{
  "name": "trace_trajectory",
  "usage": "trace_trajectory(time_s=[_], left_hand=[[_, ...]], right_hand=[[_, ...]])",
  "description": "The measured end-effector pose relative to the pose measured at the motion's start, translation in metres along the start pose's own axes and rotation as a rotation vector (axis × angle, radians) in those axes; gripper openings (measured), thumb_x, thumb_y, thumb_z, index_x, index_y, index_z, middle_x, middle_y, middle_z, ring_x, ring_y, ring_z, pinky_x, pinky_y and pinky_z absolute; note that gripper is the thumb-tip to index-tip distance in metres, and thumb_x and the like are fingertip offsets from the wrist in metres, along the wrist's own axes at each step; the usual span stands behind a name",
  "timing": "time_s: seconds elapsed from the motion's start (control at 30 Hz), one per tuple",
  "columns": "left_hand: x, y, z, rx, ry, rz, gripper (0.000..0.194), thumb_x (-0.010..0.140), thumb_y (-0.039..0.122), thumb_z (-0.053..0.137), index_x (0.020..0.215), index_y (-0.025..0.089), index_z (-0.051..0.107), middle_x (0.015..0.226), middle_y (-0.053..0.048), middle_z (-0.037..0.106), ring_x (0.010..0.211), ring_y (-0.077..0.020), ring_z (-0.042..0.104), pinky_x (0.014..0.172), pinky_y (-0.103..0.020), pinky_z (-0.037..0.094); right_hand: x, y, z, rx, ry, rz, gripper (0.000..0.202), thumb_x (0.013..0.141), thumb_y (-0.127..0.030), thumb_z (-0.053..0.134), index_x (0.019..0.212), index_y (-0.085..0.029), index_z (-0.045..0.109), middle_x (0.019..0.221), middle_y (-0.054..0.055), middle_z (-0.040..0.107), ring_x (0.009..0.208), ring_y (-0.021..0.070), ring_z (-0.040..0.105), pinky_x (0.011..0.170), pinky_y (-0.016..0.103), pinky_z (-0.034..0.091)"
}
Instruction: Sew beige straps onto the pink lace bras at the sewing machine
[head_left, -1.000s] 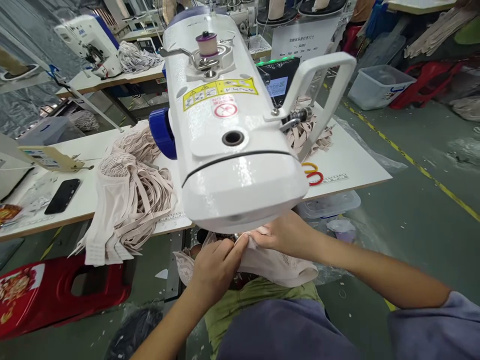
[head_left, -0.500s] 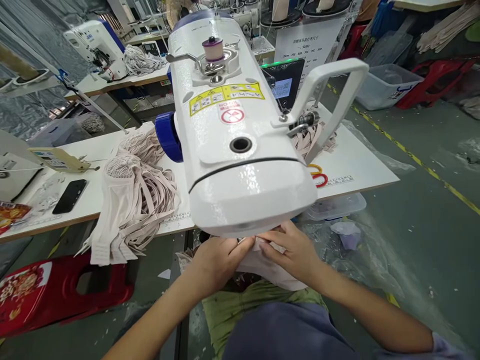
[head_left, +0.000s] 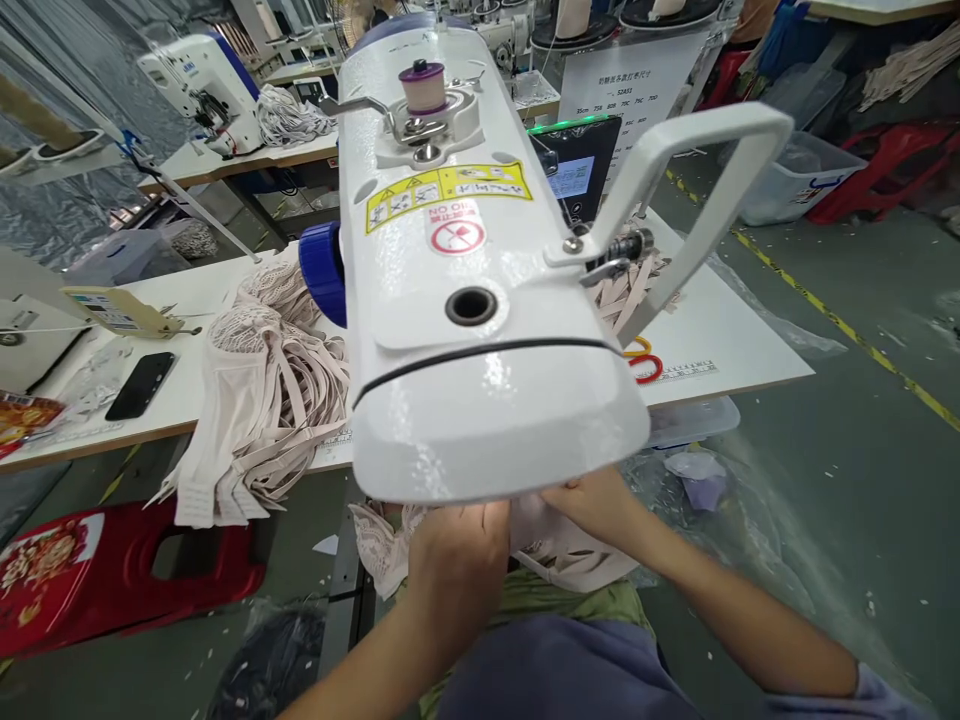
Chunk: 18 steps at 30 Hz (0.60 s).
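One bare left hand (head_left: 461,565) and one bare right hand (head_left: 604,508) at the lower centre of the frame, just under the glossy white, blunt-nosed sewing machine (head_left: 495,430). Between and below them, a pale pinkish-beige fabric garment (head_left: 577,565), apparently with its lace part out to the left of the left hand and a smooth fold sagging below the right one. Left fingertips out of sight behind the machine's nose: cannot tell whether pinching or flat. Right fingers curled in against the cloth, tips likewise covered, grip uncertain.

Main risk, by judgement: a fingertip straying too far in under the machine, for want of a clear line of sight past its nose. Also possible: cloth skewed or puckered from uneven pull between the two sides, or a loose lower fold caught along with the layer above. At the left of the frame, a heap of matching beige lace-and-strap garments (head_left: 262,390), ends hanging over the edge of the white, wood-edged table (head_left: 186,385); liable to slip off if nudged, through the weight of the overhang.
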<state>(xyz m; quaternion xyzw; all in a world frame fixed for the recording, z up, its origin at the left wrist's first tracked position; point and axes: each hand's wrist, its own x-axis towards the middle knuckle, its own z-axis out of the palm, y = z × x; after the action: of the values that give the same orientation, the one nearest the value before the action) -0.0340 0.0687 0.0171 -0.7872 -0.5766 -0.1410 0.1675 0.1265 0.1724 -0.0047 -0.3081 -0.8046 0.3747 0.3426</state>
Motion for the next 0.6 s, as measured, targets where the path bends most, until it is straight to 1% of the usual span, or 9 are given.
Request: trace_trajectory(time_s=[0.1, 0.2, 0.3, 0.37, 0.47, 0.53, 0.6], left_hand=[[0.001, 0.004, 0.001, 0.024, 0.001, -0.033, 0.028, 0.087, 0.007, 0.044, 0.113, 0.012, 0.053, 0.059, -0.003, 0.063, 0.049, -0.0197, 0.061, 0.048, -0.030, 0.039], [0.003, 0.008, -0.001, 0.034, 0.001, -0.059, 0.024, 0.087, 0.007, 0.047, 0.109, 0.014, 0.054, 0.060, -0.002, 0.063, 0.047, -0.0181, 0.060, 0.043, -0.027, 0.036], [0.005, 0.011, -0.003, 0.034, -0.021, -0.089, 0.022, 0.086, 0.008, 0.050, 0.106, 0.014, 0.057, 0.059, -0.002, 0.062, 0.046, -0.0177, 0.059, 0.040, -0.026, 0.034], [0.005, 0.011, -0.003, 0.031, -0.027, -0.101, 0.021, 0.086, 0.008, 0.051, 0.105, 0.014, 0.059, 0.059, -0.003, 0.062, 0.047, -0.0179, 0.059, 0.041, -0.026, 0.036], [0.005, 0.011, -0.003, 0.039, 0.009, -0.099, 0.022, 0.087, 0.007, 0.048, 0.104, 0.014, 0.060, 0.060, -0.002, 0.062, 0.048, -0.0180, 0.060, 0.044, -0.027, 0.039], [0.005, 0.009, -0.002, 0.043, 0.045, -0.091, 0.023, 0.087, 0.006, 0.045, 0.103, 0.015, 0.060, 0.061, -0.002, 0.063, 0.049, -0.0178, 0.061, 0.047, -0.028, 0.041], [0.004, 0.008, -0.001, 0.040, 0.056, -0.089, 0.024, 0.088, 0.005, 0.044, 0.103, 0.014, 0.060, 0.060, -0.001, 0.062, 0.049, -0.0171, 0.060, 0.049, -0.028, 0.042]], right_hand=[[0.012, -0.005, -0.008, 0.003, -0.053, -0.017, 0.033, 0.079, -0.013, 0.055, 0.107, -0.021, 0.070, 0.122, 0.009, 0.066, 0.112, 0.0265, 0.064, 0.099, 0.040, 0.053], [0.021, -0.010, -0.014, 0.014, -0.120, 0.025, 0.032, 0.079, -0.013, 0.056, 0.104, -0.023, 0.072, 0.122, 0.007, 0.066, 0.112, 0.0250, 0.065, 0.097, 0.036, 0.055], [0.027, -0.008, -0.014, 0.058, -0.150, 0.041, 0.028, 0.080, -0.014, 0.058, 0.101, -0.026, 0.074, 0.118, 0.004, 0.068, 0.111, 0.0244, 0.065, 0.096, 0.037, 0.056], [0.029, -0.003, -0.010, 0.086, -0.145, 0.029, 0.025, 0.080, -0.015, 0.060, 0.097, -0.026, 0.075, 0.115, 0.004, 0.069, 0.110, 0.0246, 0.065, 0.096, 0.038, 0.056], [0.029, 0.005, -0.005, 0.114, -0.120, 0.012, 0.023, 0.080, -0.016, 0.061, 0.095, -0.027, 0.075, 0.113, 0.003, 0.070, 0.110, 0.0252, 0.065, 0.097, 0.039, 0.056], [0.028, 0.009, -0.003, 0.121, -0.101, 0.001, 0.024, 0.079, -0.017, 0.062, 0.097, -0.028, 0.075, 0.113, 0.002, 0.070, 0.109, 0.0253, 0.066, 0.096, 0.038, 0.057], [0.026, 0.012, -0.003, 0.111, -0.091, -0.006, 0.026, 0.079, -0.018, 0.062, 0.099, -0.028, 0.075, 0.115, 0.002, 0.070, 0.109, 0.0248, 0.066, 0.096, 0.037, 0.057]])
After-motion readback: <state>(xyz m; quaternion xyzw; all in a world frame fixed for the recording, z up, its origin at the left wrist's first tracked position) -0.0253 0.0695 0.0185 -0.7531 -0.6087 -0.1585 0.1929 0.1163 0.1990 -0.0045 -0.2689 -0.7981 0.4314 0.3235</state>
